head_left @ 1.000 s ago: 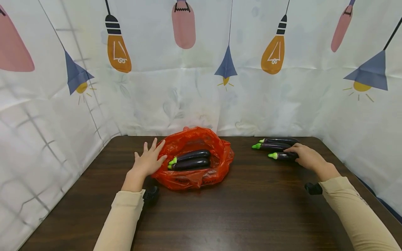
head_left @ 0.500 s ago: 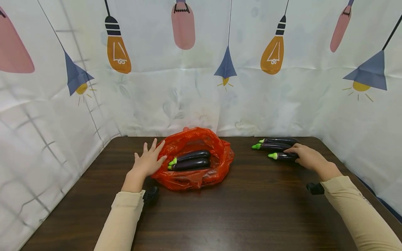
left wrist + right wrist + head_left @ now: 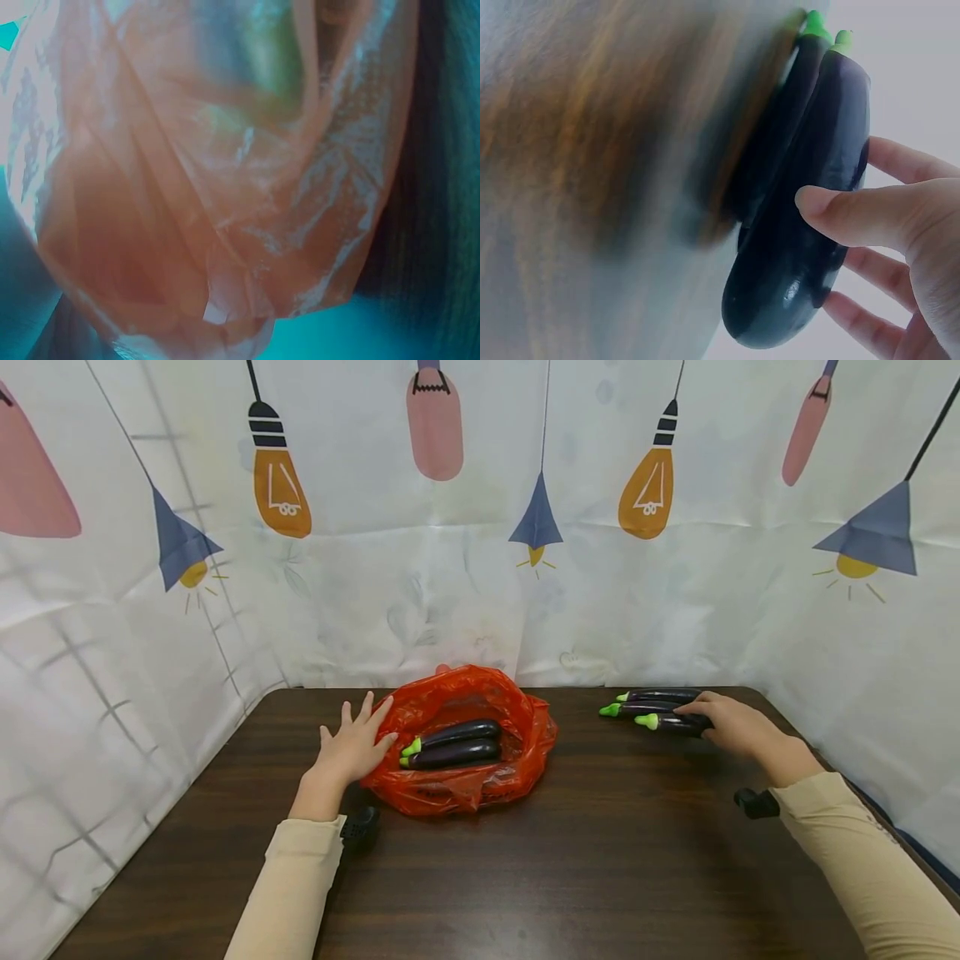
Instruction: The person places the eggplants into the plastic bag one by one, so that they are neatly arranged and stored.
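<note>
My left hand lies with spread, straight fingers against the left side of a red plastic bag. Inside the open bag are two dark eggplants with green stems. On the right, my right hand grips the nearest of three eggplants. In the right wrist view, the thumb and fingers of that hand clasp the eggplant from both sides, and another eggplant is behind it. The left wrist view shows the bag close up, with a blurred green stem behind the plastic.
The two other eggplants, one of them at the back, lie beside the gripped one on the dark wooden table. A white curtain with printed lamps stands behind the table and along both its sides.
The eggplant in my right hand has risen slightly and shifted a little left and back. The left hand and the bag keep their places; the head view has shifted slightly.
</note>
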Demonstrator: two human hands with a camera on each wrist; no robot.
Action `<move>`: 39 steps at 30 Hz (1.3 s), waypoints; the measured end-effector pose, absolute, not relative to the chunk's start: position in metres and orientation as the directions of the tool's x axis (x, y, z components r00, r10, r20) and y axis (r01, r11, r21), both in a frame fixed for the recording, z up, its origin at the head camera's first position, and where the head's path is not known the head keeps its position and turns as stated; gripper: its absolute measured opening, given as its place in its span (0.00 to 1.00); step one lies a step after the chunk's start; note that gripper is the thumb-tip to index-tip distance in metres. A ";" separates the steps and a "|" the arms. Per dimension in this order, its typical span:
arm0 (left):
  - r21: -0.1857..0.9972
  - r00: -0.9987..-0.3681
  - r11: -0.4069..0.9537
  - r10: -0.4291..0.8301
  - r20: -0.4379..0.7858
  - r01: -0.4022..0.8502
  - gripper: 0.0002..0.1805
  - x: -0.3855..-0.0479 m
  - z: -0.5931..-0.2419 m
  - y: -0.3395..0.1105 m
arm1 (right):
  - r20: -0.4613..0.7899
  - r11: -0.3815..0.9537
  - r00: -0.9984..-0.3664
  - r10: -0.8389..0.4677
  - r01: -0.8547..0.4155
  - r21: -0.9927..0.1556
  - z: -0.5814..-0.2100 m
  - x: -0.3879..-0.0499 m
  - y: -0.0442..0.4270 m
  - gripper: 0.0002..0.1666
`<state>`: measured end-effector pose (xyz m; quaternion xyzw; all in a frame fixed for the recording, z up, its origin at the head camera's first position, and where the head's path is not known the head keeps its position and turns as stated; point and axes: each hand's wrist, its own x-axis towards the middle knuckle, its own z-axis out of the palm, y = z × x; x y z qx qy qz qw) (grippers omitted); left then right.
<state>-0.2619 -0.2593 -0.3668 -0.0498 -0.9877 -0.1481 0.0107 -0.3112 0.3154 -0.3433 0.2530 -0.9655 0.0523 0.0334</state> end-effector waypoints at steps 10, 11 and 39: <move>0.295 -0.995 0.950 0.098 0.031 0.103 0.39 -0.261 -0.368 -0.261 | 0.110 0.844 -0.844 -0.525 -0.533 -0.066 -0.329 -0.308 0.300 0.30; 0.295 -0.995 0.950 0.098 0.031 0.103 0.39 -0.261 -0.368 -0.261 | 0.108 0.843 -0.843 -0.527 -0.535 -0.064 -0.327 -0.308 0.299 0.30; 0.286 -0.994 0.952 0.104 0.037 0.110 0.39 -0.262 -0.367 -0.258 | 0.142 0.762 -0.759 -0.636 -0.646 -0.038 -0.296 -0.302 0.251 0.29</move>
